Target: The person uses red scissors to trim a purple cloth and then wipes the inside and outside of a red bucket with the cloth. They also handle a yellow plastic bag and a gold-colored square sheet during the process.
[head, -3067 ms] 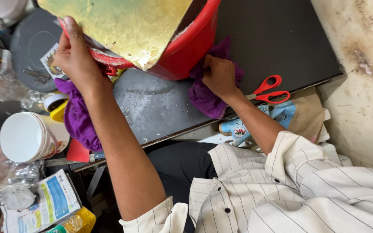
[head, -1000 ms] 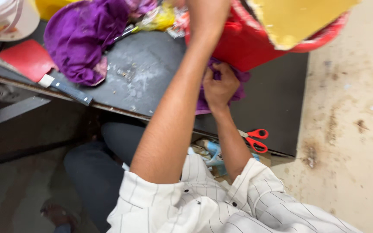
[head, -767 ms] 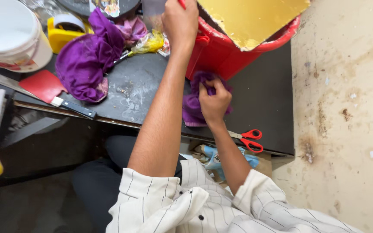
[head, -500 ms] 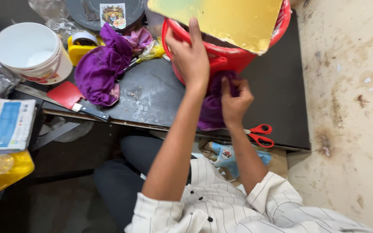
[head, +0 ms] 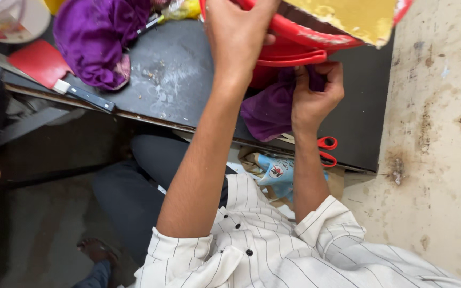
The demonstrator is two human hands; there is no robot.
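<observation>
From the head view I look straight down over my own arms at a dark desk (head: 188, 80); its top is scuffed and carries a pale dusty smear near the middle. My left hand (head: 238, 32) is up at the far edge, fingers closed over the rim of a red bucket (head: 289, 42), which is tilted and runs out of the top of the frame. A sheet of yellow-gold board (head: 358, 18) lies across the bucket's mouth. My right hand (head: 316, 96) sits just below the bucket, fingers curled tight around a bunched purple cloth (head: 270, 109) that touches the bucket's side and hangs down towards the near edge of the desk.

A second heap of purple fabric (head: 100, 40) lies towards the far left part of the desk, well apart from the cloth I hold. At the left near edge a red-bladed scraper (head: 49, 66) with a dark handle lies slanted, its handle along the edge. The red handles of a pair of scissors (head: 326, 149) poke out at the near edge by my right forearm. Below the desk, near my lap, there is a blue packet (head: 278, 173) on brown paper.

To the right of the desk is a pale, stained concrete floor (head: 438, 133) with dark blotches. To the left, under the desk, it is shadowed and I cannot make out much.
</observation>
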